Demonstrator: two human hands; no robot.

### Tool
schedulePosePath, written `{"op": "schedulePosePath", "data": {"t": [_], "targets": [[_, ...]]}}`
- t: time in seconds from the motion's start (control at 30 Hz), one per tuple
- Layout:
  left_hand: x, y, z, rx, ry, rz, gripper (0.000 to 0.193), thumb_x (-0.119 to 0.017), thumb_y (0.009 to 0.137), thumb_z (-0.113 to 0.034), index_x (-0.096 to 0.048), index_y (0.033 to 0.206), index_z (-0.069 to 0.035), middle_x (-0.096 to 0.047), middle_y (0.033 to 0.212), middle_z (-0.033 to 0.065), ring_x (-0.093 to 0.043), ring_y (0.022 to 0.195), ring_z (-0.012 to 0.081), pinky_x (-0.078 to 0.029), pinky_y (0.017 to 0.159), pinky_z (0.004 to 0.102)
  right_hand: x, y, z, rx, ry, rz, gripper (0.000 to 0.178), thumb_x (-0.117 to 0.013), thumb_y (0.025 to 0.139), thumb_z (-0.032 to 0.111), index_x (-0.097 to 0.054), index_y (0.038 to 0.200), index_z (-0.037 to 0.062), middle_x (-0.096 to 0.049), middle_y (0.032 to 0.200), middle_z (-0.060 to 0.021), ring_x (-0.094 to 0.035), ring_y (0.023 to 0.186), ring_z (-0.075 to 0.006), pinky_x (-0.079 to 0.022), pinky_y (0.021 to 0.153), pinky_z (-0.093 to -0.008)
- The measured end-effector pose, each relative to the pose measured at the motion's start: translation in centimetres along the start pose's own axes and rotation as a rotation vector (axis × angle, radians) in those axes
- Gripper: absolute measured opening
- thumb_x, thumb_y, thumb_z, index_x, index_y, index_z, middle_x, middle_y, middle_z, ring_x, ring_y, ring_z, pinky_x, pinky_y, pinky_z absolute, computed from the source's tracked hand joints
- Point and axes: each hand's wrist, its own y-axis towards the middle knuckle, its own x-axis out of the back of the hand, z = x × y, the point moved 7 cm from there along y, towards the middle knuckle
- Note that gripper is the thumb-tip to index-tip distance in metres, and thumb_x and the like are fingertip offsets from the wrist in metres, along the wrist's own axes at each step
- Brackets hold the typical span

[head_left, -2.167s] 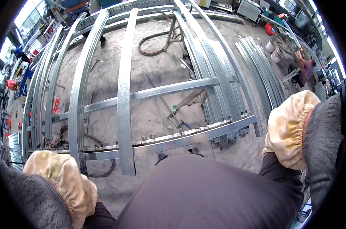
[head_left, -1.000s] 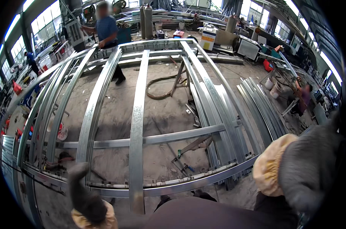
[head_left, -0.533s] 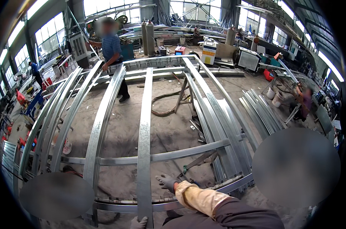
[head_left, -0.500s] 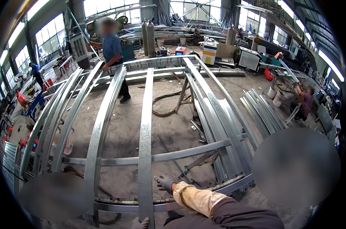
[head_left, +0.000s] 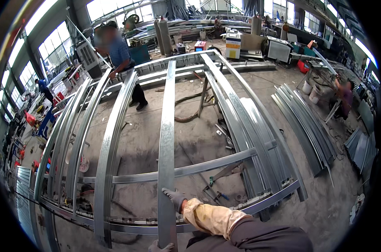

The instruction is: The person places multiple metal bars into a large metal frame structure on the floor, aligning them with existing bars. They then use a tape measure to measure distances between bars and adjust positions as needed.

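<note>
A long galvanized steel channel (head_left: 167,126) runs away from me across the frame, from the near rail to the far one. My left hand (head_left: 160,246), in a grey glove and partly cut off by the lower edge, is wrapped around its near end. Farther up the same channel, my right hand (head_left: 175,199), gloved in grey below a tan sleeve cover, grips the right edge with its fingers over the top. Beneath the channel lie a cross rail (head_left: 211,162) and the notched near rail (head_left: 253,206).
More steel channels (head_left: 110,155) lie bunched to the left, others (head_left: 240,130) to the right. A person in a blue shirt (head_left: 121,54) stands at the far left end, a hand by a channel. Clamps (head_left: 215,194) and a cable (head_left: 188,101) are on the floor. Another person (head_left: 343,101) sits far right.
My right hand has moved left from beside the channel and closed on its edge. The channel's far end now reaches over the far rail. My view has shifted somewhat.
</note>
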Motion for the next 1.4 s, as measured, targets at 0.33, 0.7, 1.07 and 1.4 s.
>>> {"op": "schedulePosePath", "data": {"t": [0.33,0.7,1.07,1.4], "targets": [[-16.8,6.8,-9.7,-0.033,-0.137,0.075,0.049,-0.083,0.082,-0.033,-0.07,0.114,0.002,-0.076,0.101,0.0175,-0.073,0.091,0.0277,-0.057,0.082,0.0403,15.8,5.1,17.9,0.311,-0.432,-0.217,0.041,-0.076,0.093,0.032,-0.07,0.117,-0.0003,-0.074,0.101,-0.0085,-0.069,0.084,-0.0174,-0.057,0.072,-0.0332],[-26.5,7.9,-14.9,-0.001,-0.146,0.127,0.055,-0.084,0.08,-0.046,-0.073,0.106,0.001,-0.077,0.093,0.0144,-0.074,0.084,0.0237,-0.057,0.078,0.0353,22.1,0.8,26.9,0.291,-0.569,-0.331,0.044,-0.081,0.088,0.03,-0.07,0.113,-0.0052,-0.075,0.104,-0.0108,-0.068,0.087,-0.0171,-0.055,0.078,-0.0313],[-31.6,7.8,-13.3,-0.214,0.01,0.085,0.048,-0.081,0.084,-0.037,-0.071,0.111,0.001,-0.075,0.097,0.0204,-0.072,0.087,0.0332,-0.057,0.08,0.0434,28.6,3.0,24.5,0.222,-0.483,-0.257,0.049,-0.08,0.089,0.031,-0.068,0.119,-0.0048,-0.073,0.109,-0.011,-0.069,0.091,-0.0182,-0.056,0.08,-0.0321],[-32.0,8.2,-12.8,-0.004,0.132,0.279,0.066,-0.079,0.081,-0.048,-0.065,0.122,0.002,-0.071,0.11,0.0245,-0.069,0.104,0.0385,-0.054,0.09,0.0437,25.2,-1.8,27.0,0.183,-0.557,-0.298,0.058,-0.08,0.088,0.039,-0.067,0.119,-0.008,-0.073,0.108,-0.0142,-0.07,0.094,-0.0197,-0.057,0.082,-0.0331]]}}
